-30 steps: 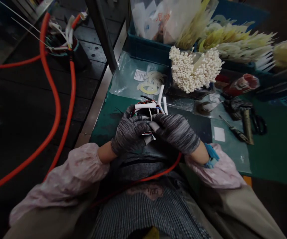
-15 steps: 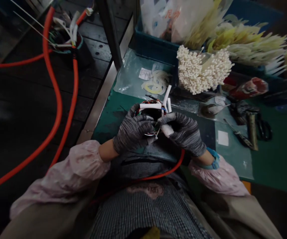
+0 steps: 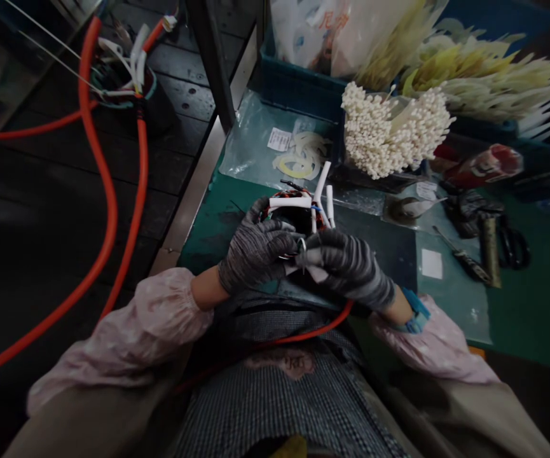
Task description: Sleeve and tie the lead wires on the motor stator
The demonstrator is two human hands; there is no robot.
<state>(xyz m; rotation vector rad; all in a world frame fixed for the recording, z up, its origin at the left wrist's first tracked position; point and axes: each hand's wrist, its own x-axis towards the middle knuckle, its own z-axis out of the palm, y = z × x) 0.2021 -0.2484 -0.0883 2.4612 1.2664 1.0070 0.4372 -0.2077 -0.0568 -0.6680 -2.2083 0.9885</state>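
Your left hand [image 3: 255, 249] is closed around the left side of a wound ring [image 3: 296, 217], which sits between your two hands, above the near part of the bench. Your right hand [image 3: 351, 262] has its fingertips brought together at the ring's near edge, apparently pinching a thin white strand [image 3: 302, 243]; the exact contact is blurred. The step in hand looks like working that strand at the edge; the next move seems to call for a firm left hold and a careful right pull.

Count one ring, one strand visible, and three white sleeves [image 3: 290, 202] on the ring's far side, beyond your fingers. Right of your grip lie one screwdriver [image 3: 468, 262] and one pair of scissors [image 3: 515, 247]. Beyond your right hand, white-tipped stems [image 3: 393, 137] stand bundled, too many to count.
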